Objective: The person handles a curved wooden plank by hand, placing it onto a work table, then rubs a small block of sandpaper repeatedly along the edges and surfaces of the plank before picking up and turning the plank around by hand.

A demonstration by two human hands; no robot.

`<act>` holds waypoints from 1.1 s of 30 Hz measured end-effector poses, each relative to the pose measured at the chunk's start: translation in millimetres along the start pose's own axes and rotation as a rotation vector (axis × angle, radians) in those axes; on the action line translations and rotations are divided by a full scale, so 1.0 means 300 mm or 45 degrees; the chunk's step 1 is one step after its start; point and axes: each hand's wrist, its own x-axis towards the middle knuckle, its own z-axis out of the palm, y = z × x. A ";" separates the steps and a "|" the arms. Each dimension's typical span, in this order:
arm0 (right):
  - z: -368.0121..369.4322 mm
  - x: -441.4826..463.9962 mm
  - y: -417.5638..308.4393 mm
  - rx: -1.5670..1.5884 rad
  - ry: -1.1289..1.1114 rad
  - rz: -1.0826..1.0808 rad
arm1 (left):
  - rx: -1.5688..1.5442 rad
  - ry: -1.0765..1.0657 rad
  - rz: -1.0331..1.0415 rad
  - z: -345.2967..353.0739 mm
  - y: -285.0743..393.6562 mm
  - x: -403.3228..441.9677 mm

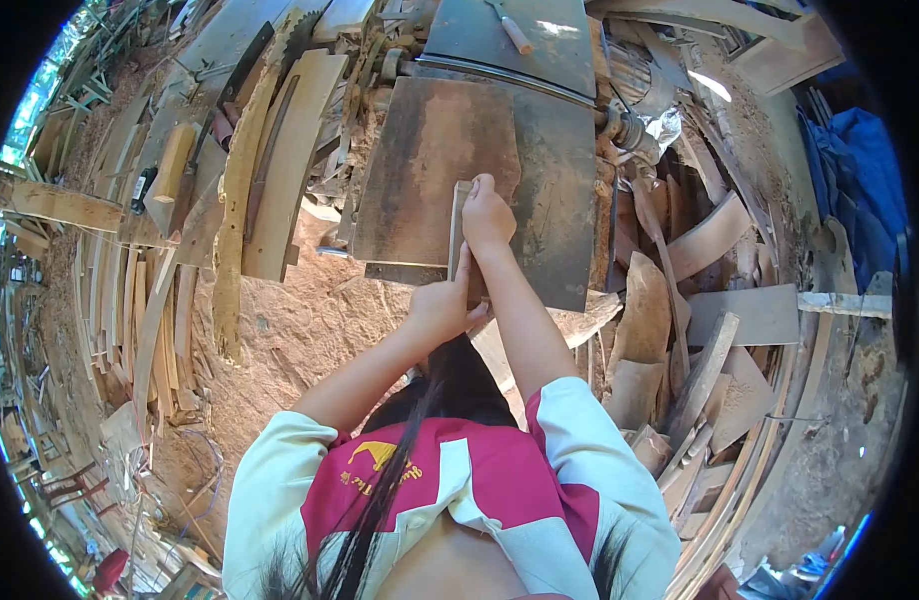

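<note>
A narrow wooden strip [459, 225] points away from me over the near metal machine table [550, 200]. My right hand [488, 215] is closed around its far part, fingers curled. Closer to my body, my left hand [442, 310] grips the near end at the table's front edge, with a finger stretched along the strip. My palms hide part of the wood. Beneath the strip, a brown dusty patch [430, 150] covers much of the table's left side. A dark gap separates this table from the far metal table [460, 35].
A wooden-handled chisel [513, 30] lies on the far table. Long planks [300, 165] stand at the left, beside stacked strips [130, 300]. Offcuts [745, 315] crowd the right, near a motor [640, 80] and blue tarp [860, 170]. Sawdust [280, 330] covers the floor.
</note>
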 end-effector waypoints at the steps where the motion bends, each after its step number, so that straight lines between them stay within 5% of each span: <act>1: -0.002 0.030 -0.007 -0.005 -0.009 0.010 | 0.002 -0.026 -0.004 -0.016 -0.007 0.027; 21: 0.084 0.919 -0.169 0.029 -0.004 0.034 | 0.021 -0.014 -0.160 -0.364 -0.129 0.838; 33: 0.070 0.777 -0.155 0.007 -0.062 0.115 | -0.010 -0.022 -0.202 -0.340 -0.115 0.675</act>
